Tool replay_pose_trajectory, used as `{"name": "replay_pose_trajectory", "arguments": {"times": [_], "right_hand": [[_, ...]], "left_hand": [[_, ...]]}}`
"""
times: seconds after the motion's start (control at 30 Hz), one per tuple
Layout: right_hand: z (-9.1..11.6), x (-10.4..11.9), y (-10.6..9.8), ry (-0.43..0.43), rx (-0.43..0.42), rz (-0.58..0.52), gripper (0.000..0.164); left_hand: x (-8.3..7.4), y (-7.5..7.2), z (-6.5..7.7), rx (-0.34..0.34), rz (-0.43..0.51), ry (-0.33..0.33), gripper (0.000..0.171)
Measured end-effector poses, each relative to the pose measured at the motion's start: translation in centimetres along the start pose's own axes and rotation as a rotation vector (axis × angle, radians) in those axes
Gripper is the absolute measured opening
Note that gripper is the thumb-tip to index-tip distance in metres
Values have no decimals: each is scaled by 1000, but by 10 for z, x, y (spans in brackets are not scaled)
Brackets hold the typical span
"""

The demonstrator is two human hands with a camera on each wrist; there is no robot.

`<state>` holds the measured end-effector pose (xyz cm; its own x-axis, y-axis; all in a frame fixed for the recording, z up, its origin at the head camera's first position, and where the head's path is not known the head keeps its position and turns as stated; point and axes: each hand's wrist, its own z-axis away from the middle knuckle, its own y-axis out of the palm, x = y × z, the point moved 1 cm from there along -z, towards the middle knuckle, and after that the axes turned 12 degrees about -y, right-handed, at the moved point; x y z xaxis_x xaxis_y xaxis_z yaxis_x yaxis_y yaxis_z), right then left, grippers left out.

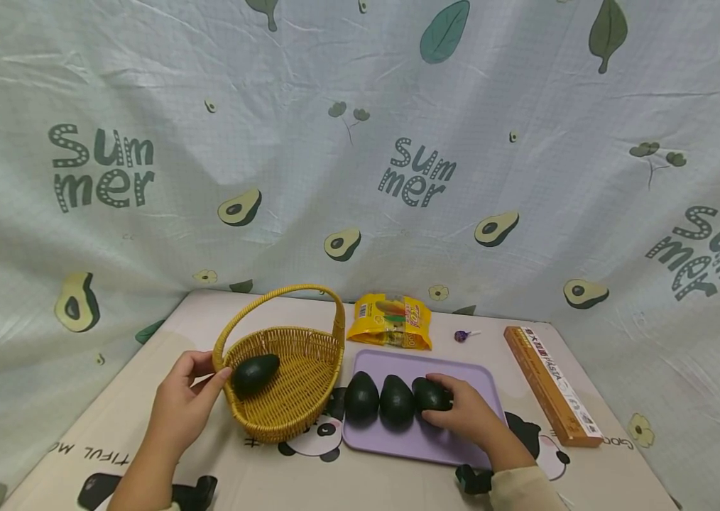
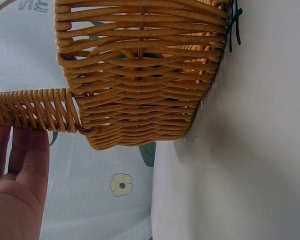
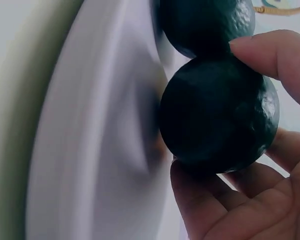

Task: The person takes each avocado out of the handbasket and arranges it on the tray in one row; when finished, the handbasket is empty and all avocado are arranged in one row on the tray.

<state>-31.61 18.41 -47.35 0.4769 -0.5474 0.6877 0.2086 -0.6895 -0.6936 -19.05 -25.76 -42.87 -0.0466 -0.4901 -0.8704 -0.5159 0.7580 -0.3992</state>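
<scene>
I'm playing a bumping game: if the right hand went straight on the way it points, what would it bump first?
The right hand holds a smooth, dark green avocado, so that would probably bump the similar middle avocado on the rectangular lilac tray first. Any gap between them is unclear.

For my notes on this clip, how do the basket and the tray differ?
The basket is golden and woven; the tray is plain lilac. The basket is deep with an arched handle; the tray is shallow without one. The basket holds one avocado, the tray more. Both carry dark avocados.
</scene>
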Motion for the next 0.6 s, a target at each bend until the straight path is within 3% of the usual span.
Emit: {"name": "replay_pose_trajectory", "arguments": {"times": [0.6], "right_hand": [[5,3,-4,5,3,-36,70]], "left_hand": [[3,0,0,-4,-17,-7,30]]}}
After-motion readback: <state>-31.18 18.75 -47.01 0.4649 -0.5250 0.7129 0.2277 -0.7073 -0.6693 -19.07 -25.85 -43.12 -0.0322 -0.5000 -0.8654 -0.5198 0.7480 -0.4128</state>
